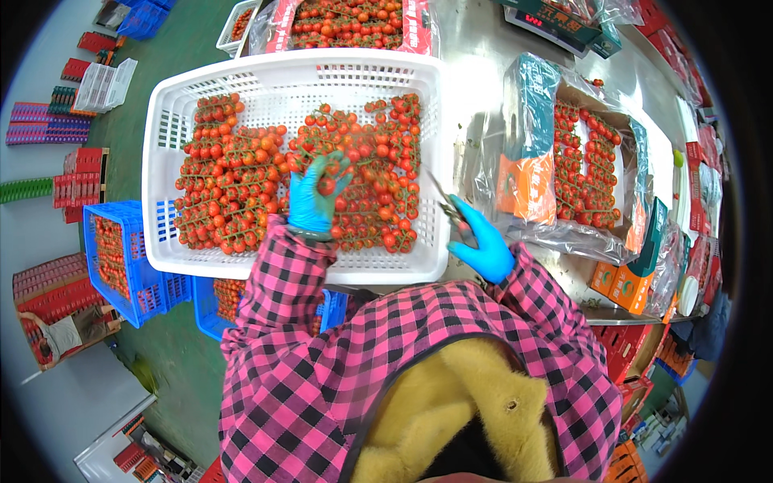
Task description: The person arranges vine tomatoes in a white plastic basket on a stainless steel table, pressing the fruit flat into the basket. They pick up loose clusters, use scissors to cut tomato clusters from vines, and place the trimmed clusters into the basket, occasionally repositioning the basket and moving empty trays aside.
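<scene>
A white perforated crate (161, 113) holds rows of cherry tomatoes on green vines (225, 185), in a left and a right group. My left hand (314, 201), in a blue glove, reaches into its middle, fingers curled on a small tomato cluster (327, 186) among the others, partly hiding it. Just beside the crate's right rim, my right hand (481, 245), also gloved, grips metal scissors (447, 201), blades pointing up and left toward the tomatoes.
Right of the crate, a plastic-lined carton (527, 97) of tomatoes sits on a steel table (475, 72). Another tomato box (419, 24) lies behind. Blue crates (145, 290) stand at left and below, near stacked red boxes (72, 189). A person (60, 334) is at far lower left.
</scene>
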A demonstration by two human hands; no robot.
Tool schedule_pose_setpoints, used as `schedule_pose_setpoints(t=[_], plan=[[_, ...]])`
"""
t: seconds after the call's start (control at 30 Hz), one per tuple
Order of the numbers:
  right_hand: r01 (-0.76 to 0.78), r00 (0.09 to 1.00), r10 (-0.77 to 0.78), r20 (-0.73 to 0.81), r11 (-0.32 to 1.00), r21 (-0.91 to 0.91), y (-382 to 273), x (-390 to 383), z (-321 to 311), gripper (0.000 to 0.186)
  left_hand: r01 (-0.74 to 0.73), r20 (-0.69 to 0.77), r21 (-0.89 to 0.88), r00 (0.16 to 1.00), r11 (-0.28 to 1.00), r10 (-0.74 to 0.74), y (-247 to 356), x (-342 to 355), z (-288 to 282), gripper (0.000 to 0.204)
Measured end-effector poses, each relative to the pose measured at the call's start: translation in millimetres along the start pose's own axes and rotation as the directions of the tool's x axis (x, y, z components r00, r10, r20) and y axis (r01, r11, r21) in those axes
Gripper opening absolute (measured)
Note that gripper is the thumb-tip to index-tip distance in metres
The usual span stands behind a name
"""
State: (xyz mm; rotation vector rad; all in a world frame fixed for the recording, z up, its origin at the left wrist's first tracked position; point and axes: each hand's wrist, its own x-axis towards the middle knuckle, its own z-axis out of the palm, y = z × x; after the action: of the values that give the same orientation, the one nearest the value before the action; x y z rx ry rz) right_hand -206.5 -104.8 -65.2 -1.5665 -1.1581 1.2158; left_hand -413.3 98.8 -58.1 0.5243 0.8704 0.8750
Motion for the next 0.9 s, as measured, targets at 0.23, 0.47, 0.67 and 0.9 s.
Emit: schedule_pose_setpoints(t=[0.23,0.47,0.67,0.9], plan=[[-0.208,0.959,0.15,-0.241,0.95,-0.233,117.5,-19.6,25.4,0.07,-0.044,0.196,0.548,0.978,0.835,-0.076,98.6,90.0,11.9,0.042],[-0.391,0.92,0.311,-0.238,0.703,-0.594,140.0,-16.1,31.1,0.079,-0.272,0.281,0.955,0.957,0.12,-0.069,146.5,282.7,79.8,0.045],[-0.441,0.897,0.377,-0.232,0.722,-0.533,142.3,-16.5,30.3,0.079,-0.396,0.25,0.741,0.912,-0.543,-0.324,104.1,376.3,99.4,0.05],[-0.481,0.873,0.403,-0.275,0.621,-0.618,154.9,-21.4,41.9,0.072,-0.599,0.276,0.362,0.801,-0.715,-0.531,81.9,352.6,108.2,0.044]])
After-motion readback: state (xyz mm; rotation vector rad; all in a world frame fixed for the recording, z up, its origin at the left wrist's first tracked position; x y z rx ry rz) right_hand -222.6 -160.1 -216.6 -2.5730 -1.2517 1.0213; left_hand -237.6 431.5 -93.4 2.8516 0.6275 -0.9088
